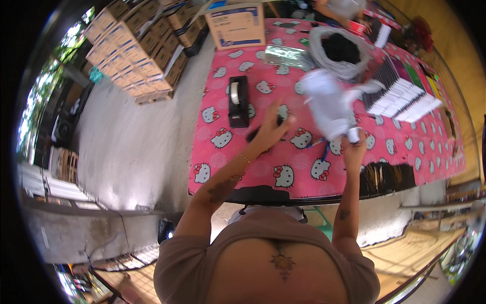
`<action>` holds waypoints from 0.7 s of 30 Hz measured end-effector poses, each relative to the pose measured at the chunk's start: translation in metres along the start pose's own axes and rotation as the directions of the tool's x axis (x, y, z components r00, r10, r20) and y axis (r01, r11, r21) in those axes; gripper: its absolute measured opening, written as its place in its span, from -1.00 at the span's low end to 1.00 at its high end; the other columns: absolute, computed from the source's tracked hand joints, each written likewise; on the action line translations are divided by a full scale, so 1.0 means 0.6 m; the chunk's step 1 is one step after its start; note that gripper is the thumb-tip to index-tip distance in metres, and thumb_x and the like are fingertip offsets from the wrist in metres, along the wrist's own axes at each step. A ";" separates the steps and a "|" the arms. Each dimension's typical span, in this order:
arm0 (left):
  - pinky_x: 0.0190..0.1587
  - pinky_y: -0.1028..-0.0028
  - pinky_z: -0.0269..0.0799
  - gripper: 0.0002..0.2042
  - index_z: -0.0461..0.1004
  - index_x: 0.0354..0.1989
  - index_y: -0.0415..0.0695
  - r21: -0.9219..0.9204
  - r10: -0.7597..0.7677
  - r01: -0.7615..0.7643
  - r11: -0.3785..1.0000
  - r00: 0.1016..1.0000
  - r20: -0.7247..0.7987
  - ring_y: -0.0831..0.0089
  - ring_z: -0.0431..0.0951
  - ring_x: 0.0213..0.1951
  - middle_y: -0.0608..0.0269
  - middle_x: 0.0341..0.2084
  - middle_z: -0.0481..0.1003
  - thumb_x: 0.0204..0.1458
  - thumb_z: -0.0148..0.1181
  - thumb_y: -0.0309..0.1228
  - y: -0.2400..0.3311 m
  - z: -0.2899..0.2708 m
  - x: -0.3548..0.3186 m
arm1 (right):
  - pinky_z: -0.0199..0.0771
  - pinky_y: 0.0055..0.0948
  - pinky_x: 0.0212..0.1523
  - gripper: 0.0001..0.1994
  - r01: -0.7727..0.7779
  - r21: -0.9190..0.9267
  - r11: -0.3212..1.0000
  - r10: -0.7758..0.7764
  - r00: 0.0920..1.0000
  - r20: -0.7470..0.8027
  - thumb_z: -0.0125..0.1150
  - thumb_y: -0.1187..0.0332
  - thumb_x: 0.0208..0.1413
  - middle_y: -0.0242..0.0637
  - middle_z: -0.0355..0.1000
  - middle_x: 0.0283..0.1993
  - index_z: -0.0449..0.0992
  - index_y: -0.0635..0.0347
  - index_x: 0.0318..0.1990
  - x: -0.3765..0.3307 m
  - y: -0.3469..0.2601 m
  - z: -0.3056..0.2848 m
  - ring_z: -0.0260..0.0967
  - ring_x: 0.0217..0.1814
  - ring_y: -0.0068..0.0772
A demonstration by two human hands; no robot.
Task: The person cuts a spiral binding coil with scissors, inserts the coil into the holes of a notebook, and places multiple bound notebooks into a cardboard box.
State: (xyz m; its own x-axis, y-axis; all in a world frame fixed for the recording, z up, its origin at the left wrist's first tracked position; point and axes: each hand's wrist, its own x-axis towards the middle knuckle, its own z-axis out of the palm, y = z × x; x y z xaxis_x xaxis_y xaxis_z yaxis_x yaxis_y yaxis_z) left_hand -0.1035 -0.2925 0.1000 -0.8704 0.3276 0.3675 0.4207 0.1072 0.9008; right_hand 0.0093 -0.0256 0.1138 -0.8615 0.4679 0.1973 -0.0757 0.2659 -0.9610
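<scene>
My right hand is closed on a white, flimsy sheet-like thing, raised over the table and too smeared by motion to name exactly. A small white end of it shows above the fingers. My left hand is partly blurred, over the table's left half. A small dark thing shows between its thumb and fingers, and more dark shows beside the wrist; its kind is unclear. Just left of that hand stands a black tape dispenser with a pale roll. Blue pens lie near my right hand.
The table wears a pink cartoon-cat cover, torn at the front edge. Farther back are a clear bag of black items, a clear plastic packet, rows of white booklets and a carton. Another person works opposite. Stacked cartons stand left.
</scene>
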 end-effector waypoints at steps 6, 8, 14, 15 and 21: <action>0.01 0.24 0.39 -0.68 0.42 0.04 -0.28 -0.003 0.272 -0.276 0.961 0.950 -0.157 0.07 0.52 -0.10 -0.02 -0.15 0.49 0.15 0.15 -0.40 0.189 -0.008 -0.047 | 0.35 -0.36 0.08 -0.45 0.091 0.768 0.634 -0.086 0.995 -0.047 0.09 0.34 0.16 -0.21 0.29 0.09 0.13 0.19 0.29 -0.080 -0.168 0.254 0.32 0.04 -0.37; -0.15 0.22 0.41 -0.77 0.43 -0.08 -0.28 0.074 0.312 -0.307 0.949 0.879 -0.362 0.00 0.49 -0.23 -0.03 -0.26 0.46 0.15 0.11 -0.42 0.206 -0.046 -0.076 | 0.28 -0.26 0.20 -0.43 0.337 0.361 0.869 -0.334 0.940 -0.075 -0.05 0.18 0.27 -0.11 0.20 0.22 0.06 0.26 0.36 -0.092 -0.166 0.308 0.25 0.18 -0.25; -0.49 0.20 0.35 -0.81 0.36 -0.36 -0.26 0.239 0.138 0.042 0.970 0.714 -0.686 -0.13 0.43 -0.54 -0.06 -0.61 0.37 0.16 0.09 -0.36 0.187 -0.220 -0.211 | 0.27 -0.27 0.23 -0.46 0.661 0.256 0.705 -0.706 0.620 0.343 -0.04 0.11 0.36 -0.05 0.29 0.19 0.21 0.43 0.25 -0.177 -0.065 0.506 0.30 0.18 -0.17; -0.43 0.19 0.37 -0.80 0.38 -0.27 -0.25 0.322 0.097 0.195 0.927 0.704 -0.704 -0.11 0.45 -0.48 -0.08 -0.54 0.39 0.16 0.10 -0.34 0.164 -0.249 -0.247 | 0.32 -0.27 0.15 -0.52 0.556 0.351 0.753 -0.657 0.630 0.414 -0.04 0.13 0.36 -0.09 0.32 0.13 0.26 0.41 0.20 -0.222 -0.097 0.537 0.32 0.11 -0.22; -0.06 0.19 0.35 -0.55 0.28 0.19 -0.20 0.451 0.161 0.456 0.767 0.544 -0.823 0.05 0.46 -0.18 -0.12 -0.16 0.41 0.18 0.10 -0.27 0.153 -0.412 -0.398 | 0.40 -0.41 -0.16 -0.66 -0.548 0.269 0.792 -0.023 0.415 0.910 -0.09 0.12 0.36 -0.38 0.36 -0.20 0.40 0.23 0.00 -0.389 -0.164 0.740 0.36 -0.15 -0.51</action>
State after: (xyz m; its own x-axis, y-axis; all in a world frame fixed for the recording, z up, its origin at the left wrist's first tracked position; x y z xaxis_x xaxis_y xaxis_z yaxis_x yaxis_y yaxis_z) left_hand 0.0796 -0.5930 0.1519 -0.6168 -0.5774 0.5350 0.0414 0.6549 0.7546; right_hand -0.0049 -0.5353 0.0765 -0.8123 -0.5787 -0.0726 0.2765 -0.2724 -0.9216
